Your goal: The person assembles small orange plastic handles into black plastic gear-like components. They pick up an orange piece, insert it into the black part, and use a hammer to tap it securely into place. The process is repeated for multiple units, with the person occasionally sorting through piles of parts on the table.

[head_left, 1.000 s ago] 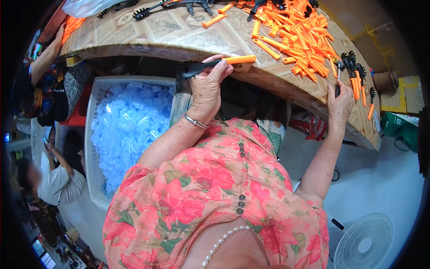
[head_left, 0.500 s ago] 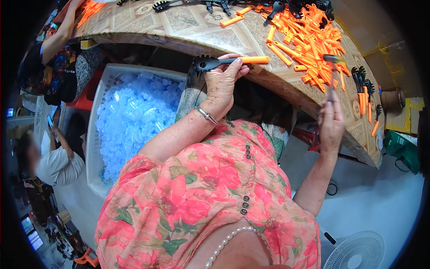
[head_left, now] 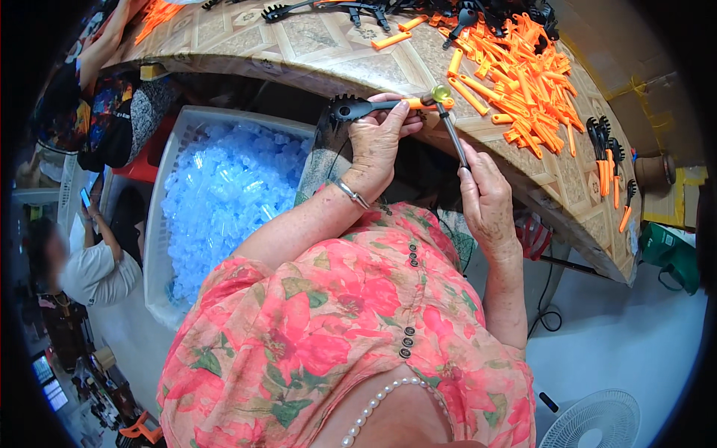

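Orange plastic handle (head_left: 415, 103) on one end, black toothed head (head_left: 349, 109) on the other: that's the utensil, sitting in the left hand (head_left: 376, 145) right at the front edge of the worktop (head_left: 299, 56). Fingers are curled snugly round it near the middle, thumb on top. The right hand (head_left: 487, 196) is wrapped around the shaft of a small hammer (head_left: 452, 137), its yellowish end at the far end of the handle; can't tell if it's touching or just over it.

Biggest worry imo is a glancing hit. Handle's slim, so an off-centre knock could skid toward that left thumb. Also can't see whether the worktop backs the handle; if it doesn't, the utensil might twist in the grip. Too much force could crack the plastic. And the loose pile of orange handles (head_left: 523, 82) is near enough that a wide swing could scatter it.
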